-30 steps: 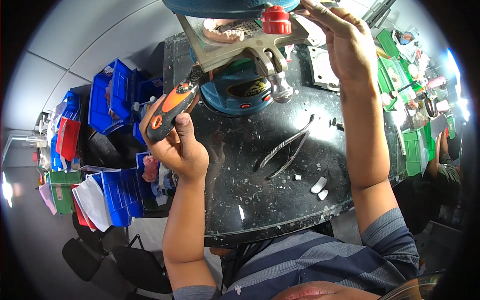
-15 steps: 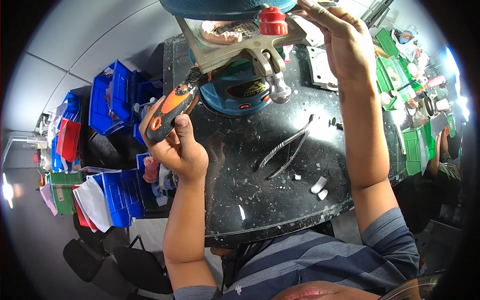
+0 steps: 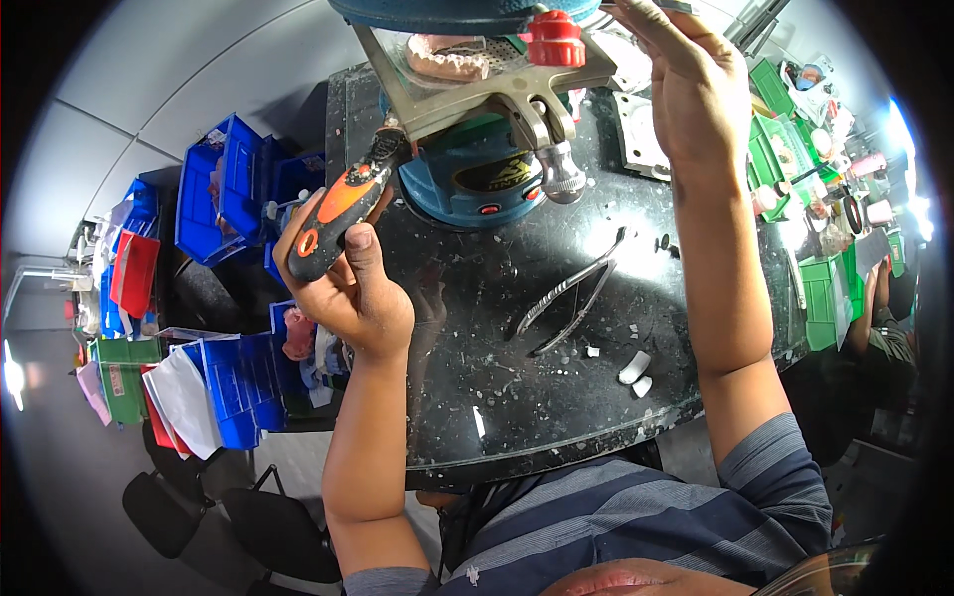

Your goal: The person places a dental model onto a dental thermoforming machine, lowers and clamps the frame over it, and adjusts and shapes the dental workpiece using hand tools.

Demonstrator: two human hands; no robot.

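- Orange-black handle [image 3: 348, 202]: left of the blue machine [image 3: 429, 191], meeting its metal frame [image 3: 475, 102].
- Left hand [image 3: 345, 310]: wrapped around it from below, seemingly for steadiness.
- Right hand [image 3: 701, 104]: at the machine's upper right, fingers bent; cannot tell what they pinch.
- Pliers [image 3: 610, 257]: right-front of the machine, apparently for easy reach.
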